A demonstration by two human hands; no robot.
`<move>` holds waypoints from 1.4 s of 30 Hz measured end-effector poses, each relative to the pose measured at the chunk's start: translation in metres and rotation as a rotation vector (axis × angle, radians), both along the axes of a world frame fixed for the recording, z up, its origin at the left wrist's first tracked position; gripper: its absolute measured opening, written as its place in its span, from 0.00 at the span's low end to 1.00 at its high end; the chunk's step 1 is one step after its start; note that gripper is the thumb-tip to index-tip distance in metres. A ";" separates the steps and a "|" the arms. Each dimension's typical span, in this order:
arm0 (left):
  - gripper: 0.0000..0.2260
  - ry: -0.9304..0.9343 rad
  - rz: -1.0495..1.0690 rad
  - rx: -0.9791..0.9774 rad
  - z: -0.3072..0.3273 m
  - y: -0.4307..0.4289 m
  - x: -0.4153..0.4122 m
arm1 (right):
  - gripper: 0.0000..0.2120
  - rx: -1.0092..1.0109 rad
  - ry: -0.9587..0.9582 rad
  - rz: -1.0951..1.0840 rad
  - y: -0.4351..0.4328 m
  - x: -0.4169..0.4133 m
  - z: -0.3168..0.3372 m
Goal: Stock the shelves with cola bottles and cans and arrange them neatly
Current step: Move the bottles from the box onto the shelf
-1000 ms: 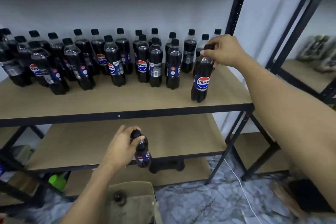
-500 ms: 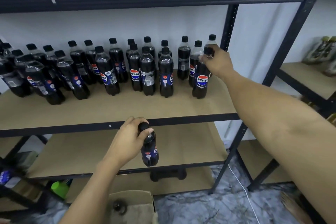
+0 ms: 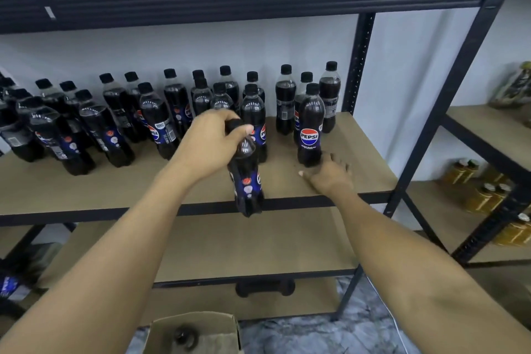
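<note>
left hand point(image 3: 211, 142) grips glossy plastic cola bottle point(image 3: 246, 181) above fibreboard shelf point(image 3: 143, 190).

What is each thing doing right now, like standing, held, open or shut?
Held bottle, hanging, not yet on the shelf.
Front bottle, upright on the shelf, capped.
Left hand, gripping the held bottle's top.
Right hand, open, beside the front bottle's base.
Cardboard box, open.

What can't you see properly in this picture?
Head view:
- The cap of the held bottle is hidden under the left hand.
- The cardboard box is cut off by the bottom edge, so its contents cannot be told.
- The jars at right are too blurred to read.
- The leftmost bottles are cut by the left edge.
</note>
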State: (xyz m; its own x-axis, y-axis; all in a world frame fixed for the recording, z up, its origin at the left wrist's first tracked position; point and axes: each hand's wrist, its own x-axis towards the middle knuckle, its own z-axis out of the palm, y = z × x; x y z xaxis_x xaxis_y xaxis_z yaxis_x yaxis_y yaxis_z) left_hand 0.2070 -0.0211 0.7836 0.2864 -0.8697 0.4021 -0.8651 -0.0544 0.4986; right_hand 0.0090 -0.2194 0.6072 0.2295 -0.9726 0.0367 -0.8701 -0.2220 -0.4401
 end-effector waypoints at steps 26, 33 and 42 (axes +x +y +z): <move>0.11 0.064 -0.044 0.064 0.000 -0.143 -0.015 | 0.28 -0.061 -0.109 -0.055 -0.008 0.005 -0.001; 0.14 -0.088 0.038 0.030 -0.006 -0.176 -0.027 | 0.28 -0.081 -0.119 -0.075 -0.007 0.004 -0.001; 0.21 -0.001 0.017 0.006 -0.021 -0.172 -0.017 | 0.27 -0.082 -0.110 -0.070 -0.009 0.005 -0.004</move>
State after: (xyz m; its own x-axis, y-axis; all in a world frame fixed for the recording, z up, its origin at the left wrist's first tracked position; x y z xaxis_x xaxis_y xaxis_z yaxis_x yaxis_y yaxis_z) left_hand 0.1896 -0.1926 0.7631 0.3002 -0.8673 0.3971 -0.8647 -0.0717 0.4971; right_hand 0.0137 -0.2287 0.6034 0.1518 -0.9787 0.1379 -0.8323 -0.2019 -0.5163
